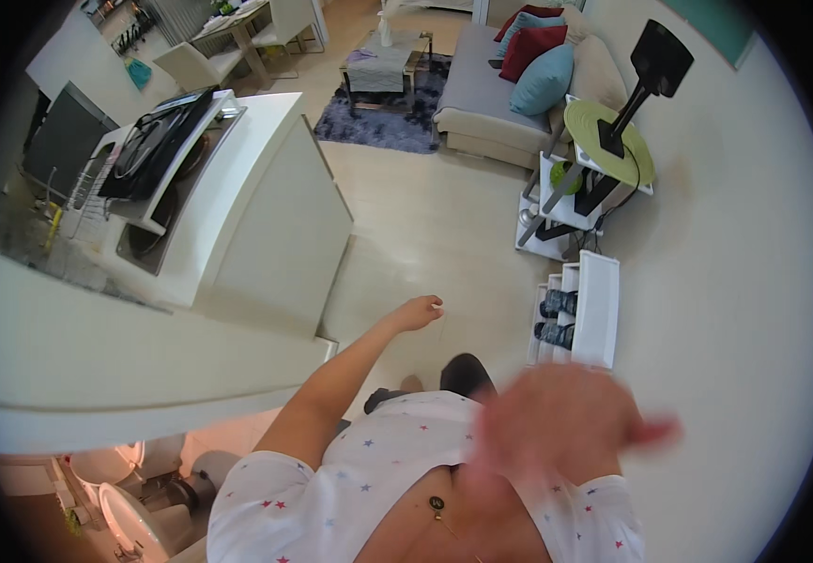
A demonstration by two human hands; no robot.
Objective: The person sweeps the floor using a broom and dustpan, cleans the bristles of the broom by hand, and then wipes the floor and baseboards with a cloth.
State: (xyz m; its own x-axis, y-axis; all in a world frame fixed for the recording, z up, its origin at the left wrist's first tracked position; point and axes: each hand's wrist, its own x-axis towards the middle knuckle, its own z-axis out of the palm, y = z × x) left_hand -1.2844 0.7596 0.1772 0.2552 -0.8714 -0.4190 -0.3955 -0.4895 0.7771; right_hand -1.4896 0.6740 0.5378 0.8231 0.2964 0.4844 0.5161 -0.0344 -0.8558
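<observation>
My left hand (417,314) is held out over the pale tiled floor (406,260), between the white counter and the shoe rack. Its fingers are loosely curled, the thumb stands a little apart, and nothing shows in it. Close to the camera, my right hand (561,422) is raised in front of my chest. It is strongly blurred, with one digit pointing out to the right; whether it holds anything cannot be told. Behind it is my white shirt (385,440) with small stars. One dark-clad foot (464,374) shows below.
A white counter (266,204) with a hob and dark items stands left. At right are a white shoe rack (598,302) with shoes and a shelf topped by a green round mat (589,134). A sofa (480,84) and coffee table (378,70) stand ahead; a toilet (128,517) is lower left.
</observation>
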